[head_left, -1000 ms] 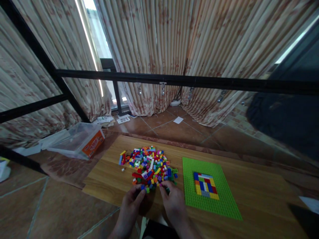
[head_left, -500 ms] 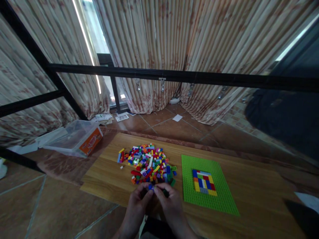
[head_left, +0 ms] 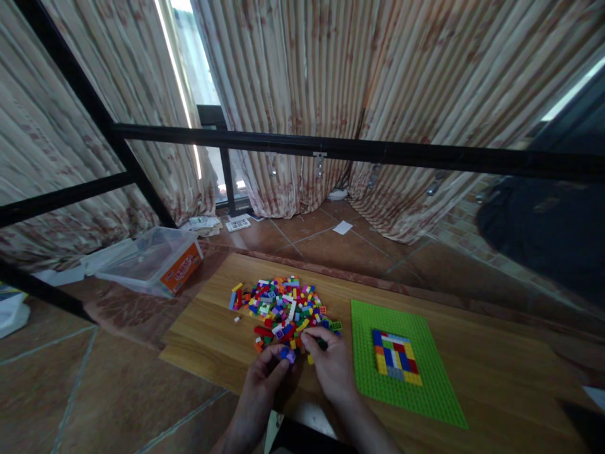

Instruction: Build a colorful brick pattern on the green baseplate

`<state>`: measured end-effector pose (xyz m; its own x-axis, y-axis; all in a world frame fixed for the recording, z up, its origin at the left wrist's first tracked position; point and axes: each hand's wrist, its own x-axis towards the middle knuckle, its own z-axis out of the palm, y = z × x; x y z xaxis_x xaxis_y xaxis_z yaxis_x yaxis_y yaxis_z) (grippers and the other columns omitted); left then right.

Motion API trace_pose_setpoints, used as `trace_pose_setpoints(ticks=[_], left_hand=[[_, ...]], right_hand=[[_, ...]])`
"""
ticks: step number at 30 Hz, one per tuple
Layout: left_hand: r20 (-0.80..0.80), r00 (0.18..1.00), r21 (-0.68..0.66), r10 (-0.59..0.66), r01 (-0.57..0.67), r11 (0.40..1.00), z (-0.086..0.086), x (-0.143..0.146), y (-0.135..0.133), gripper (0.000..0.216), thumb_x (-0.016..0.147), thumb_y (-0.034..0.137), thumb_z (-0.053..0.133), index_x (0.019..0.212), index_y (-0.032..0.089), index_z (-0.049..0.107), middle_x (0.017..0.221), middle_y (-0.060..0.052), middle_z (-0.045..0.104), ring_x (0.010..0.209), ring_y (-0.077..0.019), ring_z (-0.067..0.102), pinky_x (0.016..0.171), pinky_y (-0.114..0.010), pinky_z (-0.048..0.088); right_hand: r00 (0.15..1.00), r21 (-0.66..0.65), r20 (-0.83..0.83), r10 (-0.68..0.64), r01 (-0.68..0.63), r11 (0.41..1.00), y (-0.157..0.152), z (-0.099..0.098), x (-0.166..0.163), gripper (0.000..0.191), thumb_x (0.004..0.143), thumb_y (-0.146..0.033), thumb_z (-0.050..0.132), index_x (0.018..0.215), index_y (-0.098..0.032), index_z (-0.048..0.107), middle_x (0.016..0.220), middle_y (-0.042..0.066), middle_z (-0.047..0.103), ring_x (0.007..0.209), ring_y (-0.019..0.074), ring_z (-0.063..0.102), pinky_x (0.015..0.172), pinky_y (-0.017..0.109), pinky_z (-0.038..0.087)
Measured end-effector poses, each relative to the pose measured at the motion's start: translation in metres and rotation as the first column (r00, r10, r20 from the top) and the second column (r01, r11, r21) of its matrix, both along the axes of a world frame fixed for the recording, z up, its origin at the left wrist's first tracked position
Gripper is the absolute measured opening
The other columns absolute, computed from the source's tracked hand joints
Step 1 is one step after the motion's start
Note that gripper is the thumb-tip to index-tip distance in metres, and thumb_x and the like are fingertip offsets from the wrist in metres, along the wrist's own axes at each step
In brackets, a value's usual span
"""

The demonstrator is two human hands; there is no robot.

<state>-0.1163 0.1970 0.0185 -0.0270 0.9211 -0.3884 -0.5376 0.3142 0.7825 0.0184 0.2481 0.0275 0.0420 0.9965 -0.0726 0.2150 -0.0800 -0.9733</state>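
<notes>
Hands parted at the pile (head_left: 278,306)
Left hand (head_left: 259,384) pinched a blue brick (head_left: 285,355) — right hand (head_left: 333,369) had reached into the pile, grip unclear.

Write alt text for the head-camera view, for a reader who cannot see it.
The left hand pinches a purple brick and the right hand touches a pile of coloured bricks on a wooden board. A green baseplate lies beside the pile.

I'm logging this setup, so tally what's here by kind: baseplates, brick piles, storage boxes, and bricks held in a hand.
green baseplate: 1
pile of loose bricks: 1
clear storage box: 1
bluish brick pinched in the left hand: 1
Total: 4
</notes>
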Motion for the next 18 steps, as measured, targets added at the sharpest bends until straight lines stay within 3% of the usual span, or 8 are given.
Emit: trace_pose_setpoints(ticks=[4, 7, 14, 18], left_hand=[[0.06, 0.998, -0.02, 0.006, -0.005, 1.0, -0.009, -0.004, 0.002, 0.037, 0.063, 0.034, 0.086, 0.09, 0.018, 0.068, 0.08, -0.001, 0.068, 0.073, -0.0111, 0.062, 0.069, -0.02, 0.049], [0.084, 0.996, -0.04, 0.033, -0.03, 0.999, -0.014, -0.003, 0.004, 0.039, 0.059, 0.033, 0.088, 0.089, 0.018, 0.068, 0.082, -0.002, 0.069, 0.072, -0.0118, 0.064, 0.069, -0.021, 0.05], [0.025, 0.999, -0.038, 0.023, -0.022, 0.999, -0.005, 0.002, 0.006, 0.038, 0.056, 0.034, 0.089, 0.085, 0.017, 0.069, 0.079, -0.002, 0.068, 0.071, -0.0143, 0.064, 0.069, -0.024, 0.051], [-0.006, 0.999, 0.012, -0.033, 0.033, 0.999, -0.001, 0.001, 0.002, 0.031, 0.063, 0.032, 0.086, 0.083, 0.017, 0.068, 0.073, -0.001, 0.066, 0.067, -0.012, 0.06, 0.065, -0.022, 0.048]], right_hand=[[0.997, 0.023, 0.077, -0.026, 0.024, 0.999, 0.019, 0.01, 0.0, 0.031, 0.078, -0.038, 0.062, 0.101, -0.022, 0.075, 0.1, 0.007, 0.076, 0.093, 0.0241, 0.069, 0.088, 0.04, 0.05], [0.996, 0.016, 0.083, 0.012, -0.014, 1.0, 0.011, 0.012, 0.0, 0.034, 0.082, -0.041, 0.058, 0.107, -0.023, 0.073, 0.106, 0.007, 0.075, 0.099, 0.0242, 0.068, 0.092, 0.04, 0.05], [0.991, -0.062, -0.015, 0.135, -0.135, 0.989, -0.025, 0.001, -0.004, 0.038, 0.08, -0.049, 0.062, 0.099, -0.018, 0.073, 0.096, 0.009, 0.075, 0.094, 0.0245, 0.068, 0.083, 0.033, 0.052], [0.99, -0.062, -0.069, 0.124, -0.128, 0.99, -0.031, -0.001, -0.004, 0.031, 0.079, -0.047, 0.064, 0.085, -0.018, 0.074, 0.086, 0.008, 0.075, 0.085, 0.0228, 0.068, 0.077, 0.03, 0.051]])
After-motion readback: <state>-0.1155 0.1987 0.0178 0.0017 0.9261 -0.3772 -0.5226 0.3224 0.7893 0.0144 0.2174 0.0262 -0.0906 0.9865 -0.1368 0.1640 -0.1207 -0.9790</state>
